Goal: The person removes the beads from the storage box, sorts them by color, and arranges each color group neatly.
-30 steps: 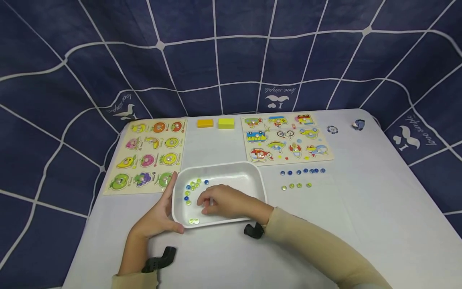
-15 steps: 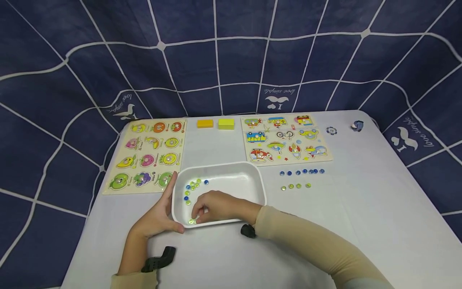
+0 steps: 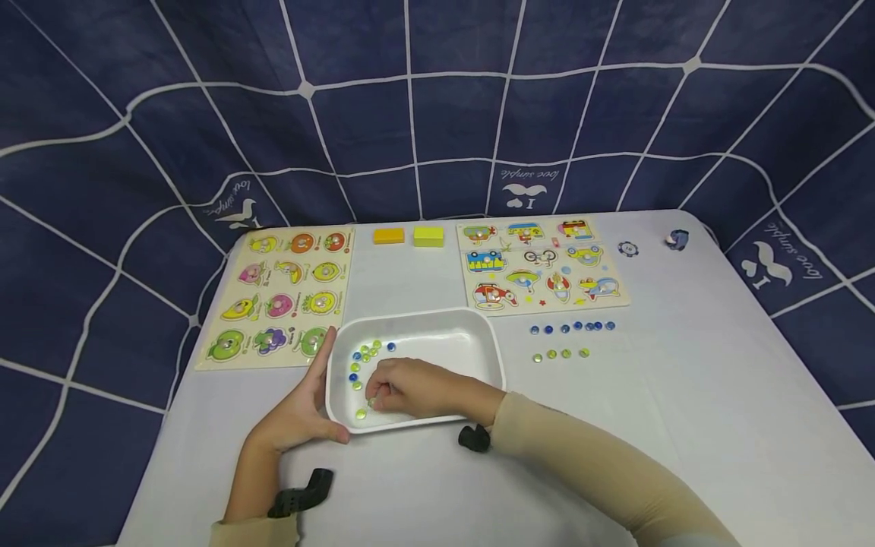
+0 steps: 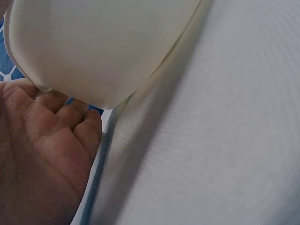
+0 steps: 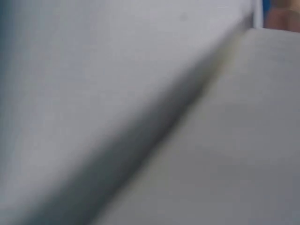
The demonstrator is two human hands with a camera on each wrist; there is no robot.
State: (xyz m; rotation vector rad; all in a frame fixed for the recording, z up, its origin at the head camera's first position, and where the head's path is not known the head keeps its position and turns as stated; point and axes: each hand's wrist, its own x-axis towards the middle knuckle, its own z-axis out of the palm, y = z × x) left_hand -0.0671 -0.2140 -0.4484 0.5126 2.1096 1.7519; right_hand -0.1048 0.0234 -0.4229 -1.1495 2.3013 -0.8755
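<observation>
A white tray (image 3: pixel 478 365) stands mid-table in the head view, with several yellow-green and blue glass beads lying toward its left end. My left hand (image 3: pixel 301 414) holds the tray's left end, thumb at the near corner and fingers along the side; in the left wrist view curled fingers (image 4: pixel 86 126) lie against the tray wall (image 4: pixel 103 56). Inside the tray, my right hand (image 3: pixel 417 387) pinches a yellow-green glass bead (image 3: pixel 372 403) between thumb and fingertips, partly hidden. Another yellow-green bead (image 3: pixel 361 414) lies just left of it. The right wrist view is blurred, showing mostly tray wall (image 5: pixel 234 140).
Right of the tray lie a row of blue beads (image 3: pixel 565 329) and a row of yellow-green beads (image 3: pixel 552 354). A fruit puzzle board (image 3: pixel 273 300) and a vehicle puzzle board (image 3: pixel 540 266) stand behind, with orange (image 3: pixel 388 236) and yellow blocks (image 3: pixel 428 237) between. A poker chip (image 3: pixel 628 248) and small figure (image 3: pixel 677 239) sit far right.
My right hand has gone down to the pair of yellow-green beads at the tray's near left and taken one, shifting it slightly away from the near wall. The left hand stays put.
</observation>
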